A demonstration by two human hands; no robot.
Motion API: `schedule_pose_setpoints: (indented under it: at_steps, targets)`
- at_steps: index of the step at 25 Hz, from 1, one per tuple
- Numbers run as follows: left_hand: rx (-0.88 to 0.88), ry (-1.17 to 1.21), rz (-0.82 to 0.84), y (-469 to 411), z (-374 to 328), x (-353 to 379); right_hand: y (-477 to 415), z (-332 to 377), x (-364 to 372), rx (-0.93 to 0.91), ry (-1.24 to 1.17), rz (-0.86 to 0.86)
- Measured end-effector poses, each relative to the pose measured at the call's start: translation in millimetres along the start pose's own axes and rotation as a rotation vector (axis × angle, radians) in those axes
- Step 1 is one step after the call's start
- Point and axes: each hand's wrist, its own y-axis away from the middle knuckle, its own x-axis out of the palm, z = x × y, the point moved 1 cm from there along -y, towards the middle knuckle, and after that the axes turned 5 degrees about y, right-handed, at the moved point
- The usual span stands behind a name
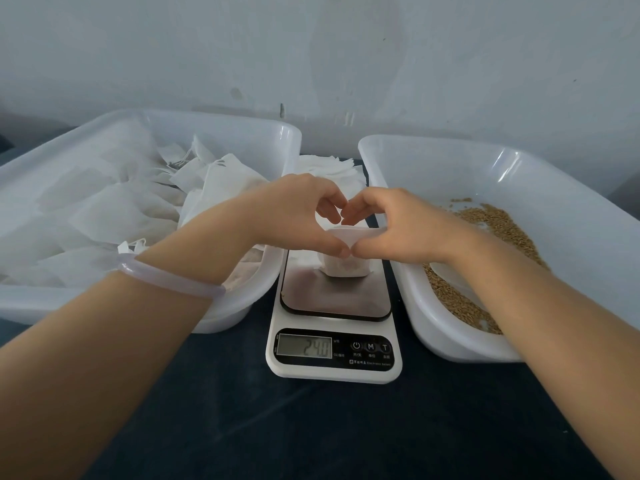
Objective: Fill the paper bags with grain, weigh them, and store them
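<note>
Two hands meet over a digital kitchen scale (334, 368) in the middle of the dark worktop (311, 427). The left hand (294, 216) and right hand (391, 226) both pinch the top of a small white paper bag (346, 266). Its base rests on the scale's dark platform. The fingers (329, 202) curl over the far side of the bag's mouth, while the two thumbs press its near edge, tips touching, so the rim is clamped between them. The display (304, 345) seems to read 24.0. A translucent bracelet (169, 280) circles the left wrist. The white tub (242, 133) on the left holds many white bags. The right tub (433, 147) holds loose brown grain (491, 220). A stack of flat bags (329, 168) lies behind the scale.
</note>
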Motion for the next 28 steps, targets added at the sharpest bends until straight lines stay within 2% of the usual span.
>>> schedule_pose_setpoints:
  at_steps: [5,8,12,15,17,18,21,22,23,26,28]
  targets:
    - [0.002,0.000,-0.004,0.5,-0.8,0.4,1.8,1.7,-1.4,0.004,0.008,0.002]
    - [-0.007,-0.013,0.005,2.1,-2.1,-0.1,1.5,1.7,-0.3,0.012,0.093,-0.009]
    - [-0.042,-0.054,0.003,0.9,-4.3,2.7,4.1,4.2,-1.7,-0.043,-0.046,-0.199]
    - [-0.061,0.106,-0.066,-0.5,-2.0,-0.3,5.9,8.0,-1.8,-0.080,-0.158,-0.328]
    - [-0.061,0.197,-0.183,0.8,0.3,-9.9,5.1,9.9,-1.0,-0.105,-0.245,-0.430]
    - [-0.067,0.223,-0.289,1.3,2.7,-16.6,4.3,9.8,-1.7,-0.100,-0.279,-0.484]
    - [-0.143,0.281,-0.748,6.0,17.3,-37.1,2.2,4.5,-5.6,-0.061,-0.317,-0.571]
    - [-0.193,0.297,-0.859,9.4,21.8,-42.9,1.7,3.0,-6.1,-0.052,-0.308,-0.575]
    - [-0.250,0.291,-0.901,11.5,26.0,-46.9,1.5,1.4,-5.7,-0.043,-0.297,-0.571]
    - [-0.361,0.242,-0.783,16.2,36.2,-51.9,0.3,-0.5,-4.2,-0.037,-0.254,-0.549]
    - [-0.389,0.323,-0.693,24.0,43.2,-54.4,-0.4,-2.8,-5.1,-0.031,-0.229,-0.539]
